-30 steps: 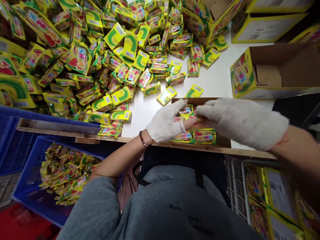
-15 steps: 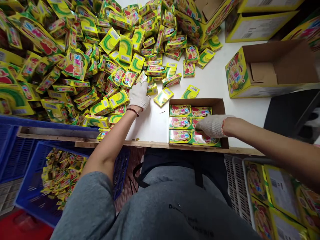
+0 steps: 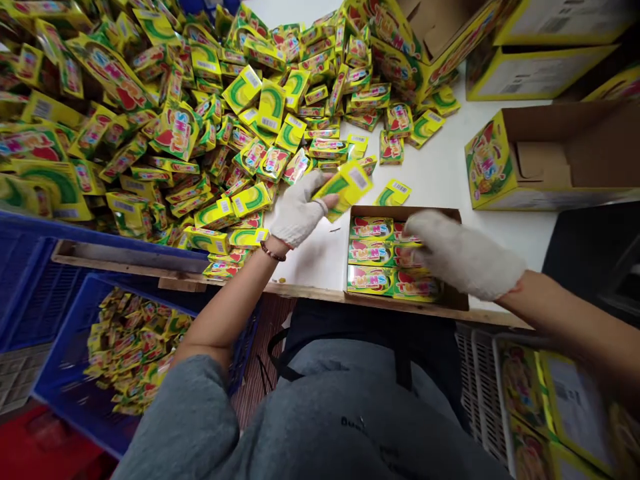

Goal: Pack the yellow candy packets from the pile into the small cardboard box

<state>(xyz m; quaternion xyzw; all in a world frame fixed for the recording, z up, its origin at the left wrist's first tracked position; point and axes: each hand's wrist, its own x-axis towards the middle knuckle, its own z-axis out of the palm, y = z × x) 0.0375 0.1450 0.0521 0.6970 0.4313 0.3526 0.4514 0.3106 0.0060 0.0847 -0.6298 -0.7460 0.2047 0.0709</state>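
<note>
My left hand [image 3: 299, 212], in a white knit glove, is closed on a small yellow-and-green candy box [image 3: 344, 187] and holds it just left of an open brown carton [image 3: 453, 215]. The carton lies at the table's near edge and holds several small boxes laid flat in rows. My right hand [image 3: 463, 253], also gloved and blurred by motion, hovers over the carton's right half with its fingers spread toward the packed boxes. A big heap of the same small boxes [image 3: 165, 127] covers the left and far part of the white table [image 3: 440, 177].
An open yellow shipping box [image 3: 545, 157] stands at the right, more yellow boxes [image 3: 440, 33] behind it. A blue crate of candy boxes [image 3: 125, 340] sits below the table on the left. White baskets with larger packs [image 3: 530, 400] stand at lower right.
My left hand pulled back from the heap with a small box in it and moved right toward the carton. My right hand lifted off the packed boxes.
</note>
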